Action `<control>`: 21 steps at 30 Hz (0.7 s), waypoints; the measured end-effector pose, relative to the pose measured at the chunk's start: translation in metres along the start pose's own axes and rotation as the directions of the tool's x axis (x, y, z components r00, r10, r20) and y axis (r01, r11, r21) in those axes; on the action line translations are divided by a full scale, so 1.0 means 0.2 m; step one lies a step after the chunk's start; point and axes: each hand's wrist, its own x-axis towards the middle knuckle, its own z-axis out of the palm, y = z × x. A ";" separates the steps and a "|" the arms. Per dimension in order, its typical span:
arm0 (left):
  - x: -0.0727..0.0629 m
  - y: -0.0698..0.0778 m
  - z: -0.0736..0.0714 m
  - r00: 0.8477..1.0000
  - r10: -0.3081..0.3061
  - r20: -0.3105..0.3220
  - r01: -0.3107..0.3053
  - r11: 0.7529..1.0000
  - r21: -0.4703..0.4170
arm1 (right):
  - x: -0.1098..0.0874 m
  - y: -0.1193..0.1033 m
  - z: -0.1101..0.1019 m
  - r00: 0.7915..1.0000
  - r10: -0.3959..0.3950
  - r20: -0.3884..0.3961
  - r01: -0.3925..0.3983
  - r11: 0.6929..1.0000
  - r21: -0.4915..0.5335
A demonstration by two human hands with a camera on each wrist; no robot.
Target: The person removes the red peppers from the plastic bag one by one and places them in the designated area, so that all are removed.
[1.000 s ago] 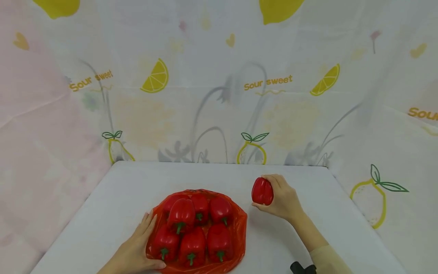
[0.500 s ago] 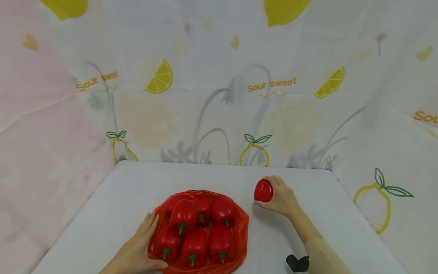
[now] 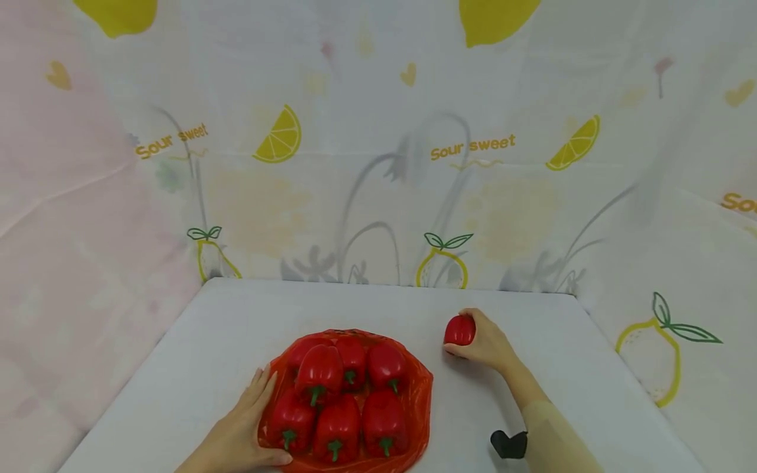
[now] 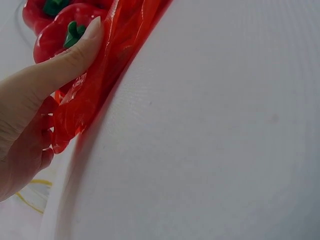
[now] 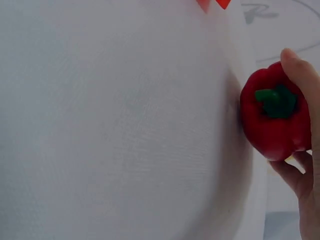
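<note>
My right hand (image 3: 486, 343) holds a red bell pepper (image 3: 460, 330) low over the white table, right of the bag. In the right wrist view the thumb and fingers curl round the pepper (image 5: 272, 132), its green stem facing the camera. An orange-red plastic bag (image 3: 421, 402), spread wide, bears several more red bell peppers (image 3: 384, 420), most with green stems towards me. Along the bag's left side lies my left hand (image 3: 239, 424), fingers straight and thumb at the front edge. The left wrist view shows that thumb over the crumpled bag (image 4: 127, 42), beside a pepper (image 4: 52, 35).
The white table (image 3: 520, 394) extends to a back edge against a cloth backdrop (image 3: 355, 197) with lemon prints and lettering. A black piece (image 3: 510, 445) shows beside the right sleeve (image 3: 556, 437).
My right hand has lowered the bell pepper towards the table, and its thumb now crosses the pepper's lower front. The left hand stays at the bag. The head view has shifted slightly.
</note>
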 end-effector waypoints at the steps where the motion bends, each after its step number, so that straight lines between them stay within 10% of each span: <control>1: 0.00 0.00 0.00 1.000 -0.003 0.003 0.003 1.000 0.000 | 0.00 0.00 0.01 1.000 0.017 0.008 -0.017 1.000 0.016; 21: -0.01 0.00 0.01 1.000 0.007 -0.029 -0.007 1.000 0.014 | 0.01 0.01 0.02 0.987 0.121 0.108 -0.132 0.986 0.101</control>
